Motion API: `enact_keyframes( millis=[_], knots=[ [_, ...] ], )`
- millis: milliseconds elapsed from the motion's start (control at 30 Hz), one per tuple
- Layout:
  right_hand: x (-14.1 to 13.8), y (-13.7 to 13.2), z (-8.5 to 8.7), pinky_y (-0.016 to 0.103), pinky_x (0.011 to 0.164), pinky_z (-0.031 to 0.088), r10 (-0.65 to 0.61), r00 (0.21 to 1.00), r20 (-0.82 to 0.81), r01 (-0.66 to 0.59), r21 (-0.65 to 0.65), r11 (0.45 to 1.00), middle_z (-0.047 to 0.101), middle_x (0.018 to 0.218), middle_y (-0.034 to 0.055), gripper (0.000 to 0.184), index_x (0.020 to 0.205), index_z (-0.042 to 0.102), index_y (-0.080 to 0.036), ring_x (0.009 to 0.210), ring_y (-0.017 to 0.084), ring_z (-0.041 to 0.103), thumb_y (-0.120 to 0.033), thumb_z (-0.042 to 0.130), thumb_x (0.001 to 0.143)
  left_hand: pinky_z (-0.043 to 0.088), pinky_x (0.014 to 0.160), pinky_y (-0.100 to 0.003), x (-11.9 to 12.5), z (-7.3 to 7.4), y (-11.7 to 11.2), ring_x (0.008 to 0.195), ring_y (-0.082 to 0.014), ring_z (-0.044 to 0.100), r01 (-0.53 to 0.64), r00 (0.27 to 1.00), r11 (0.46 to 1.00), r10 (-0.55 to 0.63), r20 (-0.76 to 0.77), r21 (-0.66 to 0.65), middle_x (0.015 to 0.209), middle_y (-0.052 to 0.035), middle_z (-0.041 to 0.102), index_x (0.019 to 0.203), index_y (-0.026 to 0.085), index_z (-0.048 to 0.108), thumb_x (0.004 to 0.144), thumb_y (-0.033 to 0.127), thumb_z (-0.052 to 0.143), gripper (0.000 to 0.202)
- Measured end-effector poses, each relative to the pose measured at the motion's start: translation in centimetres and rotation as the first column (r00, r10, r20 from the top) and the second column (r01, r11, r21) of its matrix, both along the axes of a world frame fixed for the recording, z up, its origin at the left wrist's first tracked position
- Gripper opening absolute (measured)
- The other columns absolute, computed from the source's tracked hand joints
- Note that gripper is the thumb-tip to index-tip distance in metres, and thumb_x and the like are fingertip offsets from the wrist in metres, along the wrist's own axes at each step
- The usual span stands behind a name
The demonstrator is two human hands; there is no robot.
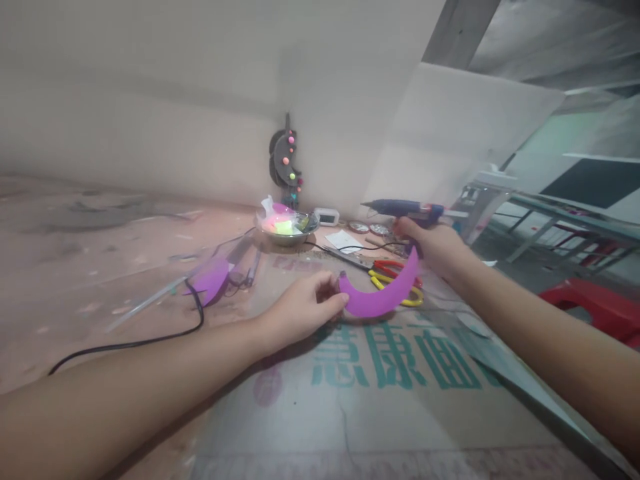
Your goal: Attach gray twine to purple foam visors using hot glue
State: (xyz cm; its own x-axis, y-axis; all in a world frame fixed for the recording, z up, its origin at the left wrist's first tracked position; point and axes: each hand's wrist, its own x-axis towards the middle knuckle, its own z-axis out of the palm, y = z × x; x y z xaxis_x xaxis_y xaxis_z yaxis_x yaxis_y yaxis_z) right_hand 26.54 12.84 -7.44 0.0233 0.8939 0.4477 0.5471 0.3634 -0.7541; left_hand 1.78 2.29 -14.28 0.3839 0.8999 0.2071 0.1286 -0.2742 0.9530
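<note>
My left hand (313, 303) pinches one end of a purple crescent-shaped piece (380, 301), whose other tip points up to the right. A small dark bit shows at the pinched end. Held in my right hand (430, 243) is a blue glue gun (405, 208), its nozzle pointing left, above and apart from the crescent. A pale glue stick sticks out of its back. Behind the crescent lie scissors with red handles (387, 267) and a tool with yellow handles (400, 293). Beneath my hands is a printed cardboard sheet (320, 407).
A bowl of craft bits (287, 237) stands at the back, before a dark crescent ornament with coloured balls (286, 160). Another purple piece (213, 280), a clear glue stick (145, 307) and a black cord (125, 345) lie left. A red stool (590, 300) stands right.
</note>
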Motion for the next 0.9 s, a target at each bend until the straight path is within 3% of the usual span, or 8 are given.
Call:
enact_keyframes(
  millis=[67,133,333,500,667,767,800,900],
  knots=[
    [-0.8,1.5,0.4,0.034,0.070,0.052,-0.072,0.984,0.165,0.089,-0.102,0.991,0.073,0.083,0.0096,0.036,0.088,0.072,-0.015,0.079,0.024,0.068,-0.050,0.069,0.078,0.043,0.057,-0.023,0.0,0.0,0.1,0.060,-0.0120,0.055,-0.015,1.000,1.000,0.015,-0.009,0.002,0.065,0.0024,0.057,0.079,0.018,0.051,0.087,0.029,0.056,0.015],
    [-1.8,2.9,0.3,0.033,0.070,0.052,-0.056,0.965,0.257,0.104,-0.176,0.979,0.073,0.081,0.0101,0.034,0.088,0.073,-0.015,0.079,0.025,0.067,-0.046,0.071,0.078,0.042,0.056,-0.023,0.0,0.0,0.1,0.060,-0.0119,0.055,-0.029,0.999,1.000,0.029,-0.014,0.001,0.064,0.0026,0.057,0.078,0.018,0.051,0.086,0.028,0.056,0.014],
    [-3.1,6.0,-2.4,0.029,0.072,0.053,0.070,0.955,0.287,-0.002,-0.230,0.973,0.074,0.080,0.0063,0.024,0.091,0.073,-0.014,0.077,0.021,0.067,-0.032,0.075,0.076,0.042,0.057,-0.023,-0.1,-0.6,0.4,0.059,-0.0118,0.056,-0.015,0.999,1.000,0.016,0.037,-0.026,0.063,0.0034,0.057,0.079,0.018,0.051,0.087,0.030,0.056,0.015],
    [-2.3,6.1,-3.7,0.031,0.071,0.054,0.106,0.958,0.265,-0.042,-0.236,0.971,0.074,0.081,0.0072,0.023,0.090,0.072,-0.013,0.074,0.021,0.067,-0.032,0.074,0.076,0.041,0.055,-0.022,-0.1,-0.8,0.7,0.056,-0.0107,0.054,-0.028,0.994,0.998,0.033,0.108,-0.053,0.060,0.0044,0.056,0.077,0.019,0.049,0.087,0.030,0.057,0.017],
    [0.4,4.6,-2.6,0.037,0.082,0.053,-0.014,0.978,0.209,0.034,-0.093,0.995,0.071,0.101,0.0130,0.039,0.112,0.063,-0.013,0.090,0.023,0.067,-0.036,0.068,0.082,0.042,0.057,-0.023,-0.2,-0.4,0.8,0.057,-0.0113,0.054,-0.164,0.983,0.986,0.165,0.078,-0.022,0.063,0.0028,0.059,0.073,0.018,0.049,0.087,0.032,0.057,0.021],
    [1.6,2.4,-1.6,0.038,0.085,0.052,-0.142,0.979,0.146,0.129,0.095,0.987,0.067,0.109,0.0130,0.030,0.111,0.060,-0.016,0.097,0.023,0.064,-0.034,0.059,0.087,0.041,0.058,-0.023,-0.2,-0.2,0.8,0.060,-0.0120,0.054,-0.249,0.968,0.968,0.248,0.037,0.032,0.065,0.0025,0.058,0.072,0.018,0.050,0.086,0.032,0.058,0.021],
    [1.6,1.1,-1.2,0.036,0.082,0.052,-0.166,0.979,0.122,0.135,0.231,0.964,0.067,0.104,0.0109,0.022,0.102,0.061,-0.018,0.093,0.022,0.064,-0.032,0.059,0.087,0.041,0.059,-0.024,-0.2,-0.1,0.8,0.062,-0.0124,0.055,-0.254,0.967,0.966,0.253,0.027,0.052,0.066,0.0023,0.058,0.072,0.018,0.050,0.086,0.032,0.058,0.021],
    [0.1,-3.7,-0.5,0.032,0.073,0.051,-0.060,0.957,0.284,-0.069,0.421,0.904,0.068,0.090,0.0055,0.009,0.090,0.062,-0.022,0.081,0.019,0.063,-0.029,0.058,0.089,0.043,0.062,-0.025,-0.2,0.1,0.5,0.065,-0.0138,0.057,-0.245,0.969,0.965,0.246,-0.003,0.093,0.068,0.0015,0.060,0.072,0.018,0.050,0.086,0.031,0.058,0.021]
  ],
)
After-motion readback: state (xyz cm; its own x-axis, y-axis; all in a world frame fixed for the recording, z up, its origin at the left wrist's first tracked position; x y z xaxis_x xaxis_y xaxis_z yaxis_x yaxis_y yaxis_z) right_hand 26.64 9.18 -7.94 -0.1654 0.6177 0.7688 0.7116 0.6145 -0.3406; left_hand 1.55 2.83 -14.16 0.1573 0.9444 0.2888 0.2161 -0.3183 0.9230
